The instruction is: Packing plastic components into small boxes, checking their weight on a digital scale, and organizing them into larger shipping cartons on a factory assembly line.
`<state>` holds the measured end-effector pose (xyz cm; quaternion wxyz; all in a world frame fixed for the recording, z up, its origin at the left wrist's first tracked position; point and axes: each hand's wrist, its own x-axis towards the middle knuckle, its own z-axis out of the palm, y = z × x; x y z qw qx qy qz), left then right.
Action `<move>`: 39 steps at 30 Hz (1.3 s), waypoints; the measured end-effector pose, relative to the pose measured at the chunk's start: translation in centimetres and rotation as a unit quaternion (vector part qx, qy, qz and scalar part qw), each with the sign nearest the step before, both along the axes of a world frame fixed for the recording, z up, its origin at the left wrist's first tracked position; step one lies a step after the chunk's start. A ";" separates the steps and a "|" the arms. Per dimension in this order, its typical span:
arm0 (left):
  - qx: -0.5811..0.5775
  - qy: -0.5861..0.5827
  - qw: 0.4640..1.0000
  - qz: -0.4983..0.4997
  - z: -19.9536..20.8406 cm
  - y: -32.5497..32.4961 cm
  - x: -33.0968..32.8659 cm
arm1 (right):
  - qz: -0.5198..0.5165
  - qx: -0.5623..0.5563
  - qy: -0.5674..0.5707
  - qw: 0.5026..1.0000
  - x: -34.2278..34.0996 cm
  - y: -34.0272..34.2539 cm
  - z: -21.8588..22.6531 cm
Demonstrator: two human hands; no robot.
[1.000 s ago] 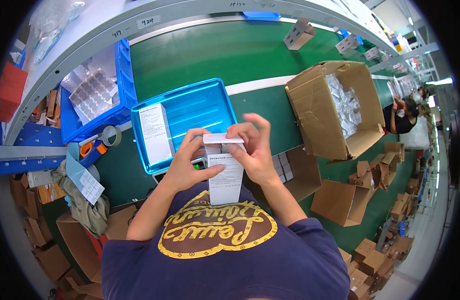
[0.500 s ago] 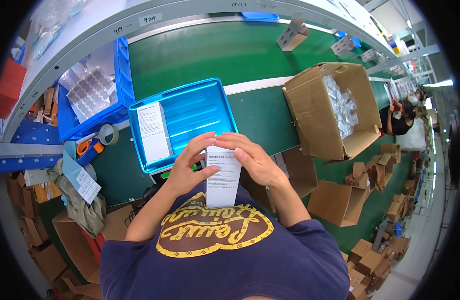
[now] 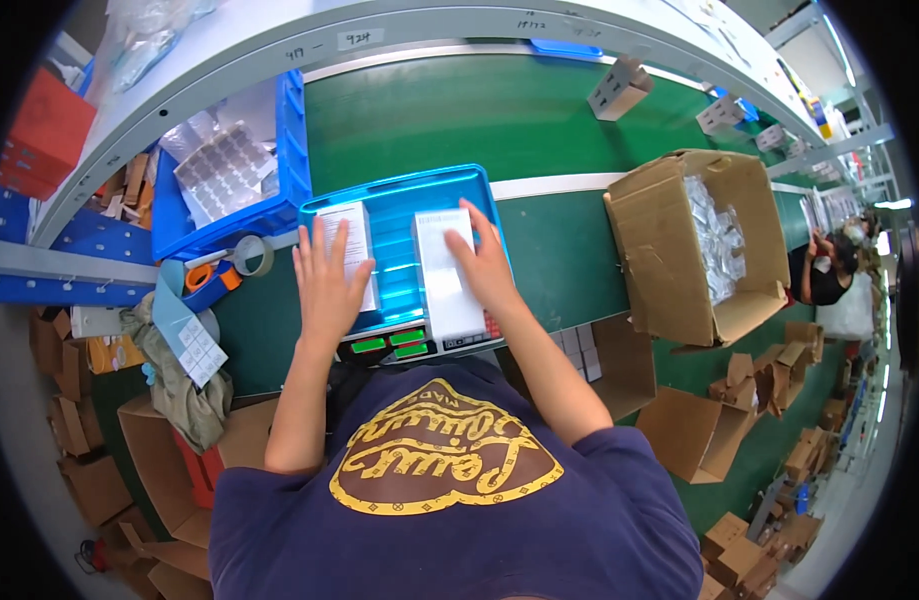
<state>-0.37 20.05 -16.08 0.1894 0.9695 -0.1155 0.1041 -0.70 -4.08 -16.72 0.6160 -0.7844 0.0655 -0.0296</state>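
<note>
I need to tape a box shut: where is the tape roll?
In the head view the tape roll lies left of the blue tray, beside the orange-handled scissors, just below the blue bin.

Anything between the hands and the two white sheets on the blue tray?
Nothing visible. The left hand lies flat on the left white sheet, the right hand on the right white sheet, both directly on the paper in the blue tray.

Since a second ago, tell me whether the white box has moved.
Yes. The white box went from above the tray's near edge, in both hands, forward onto the blue tray, under the right hand.
</note>
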 end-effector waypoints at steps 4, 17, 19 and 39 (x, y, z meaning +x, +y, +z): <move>0.006 0.030 0.999 0.028 -2.5 1.3 -0.3 | 0.005 -0.262 0.093 0.961 4.2 2.9 -2.2; 0.100 0.026 0.993 -0.061 0.3 0.2 1.1 | 0.017 0.089 -0.030 0.995 0.4 -14.5 11.0; 0.106 0.026 0.992 -0.060 0.5 0.1 1.1 | -0.242 0.019 -0.230 0.942 1.5 -23.2 14.0; -0.213 0.289 0.914 -0.189 -2.8 -34.9 32.8 | -0.028 -0.370 0.327 0.869 -0.1 -46.3 7.8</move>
